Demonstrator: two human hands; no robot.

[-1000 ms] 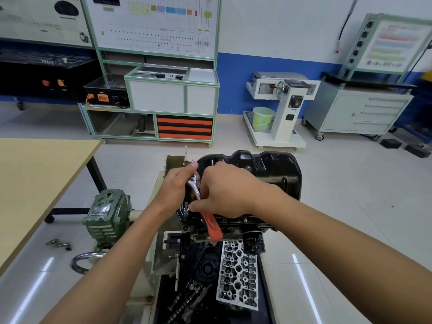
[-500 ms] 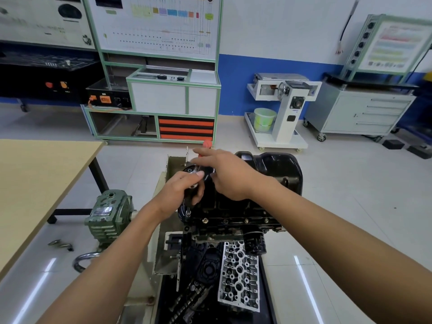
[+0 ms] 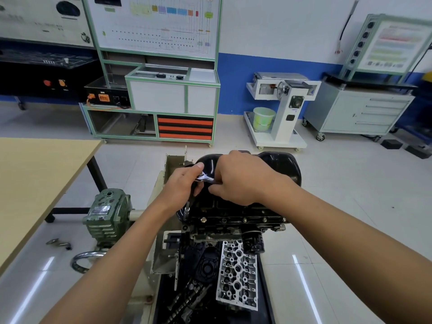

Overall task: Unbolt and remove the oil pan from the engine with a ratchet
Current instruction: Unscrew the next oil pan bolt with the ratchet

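Both forearms reach forward, the left hand (image 3: 183, 184) and right hand (image 3: 244, 178) curled together around the ratchet (image 3: 205, 177).

Two hands are showing: one left hand (image 3: 184, 183) and one right hand (image 3: 245, 181). Also showing are one ratchet (image 3: 205, 177), one oil pan (image 3: 280, 164), one engine (image 3: 233, 220), one cylinder head (image 3: 238, 274), one oil filter (image 3: 253, 242) and one green bucket (image 3: 263, 118).

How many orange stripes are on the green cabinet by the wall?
3. They are stacked in the lower right compartment of the green cabinet: top stripe, middle stripe, bottom stripe. None looks hidden.
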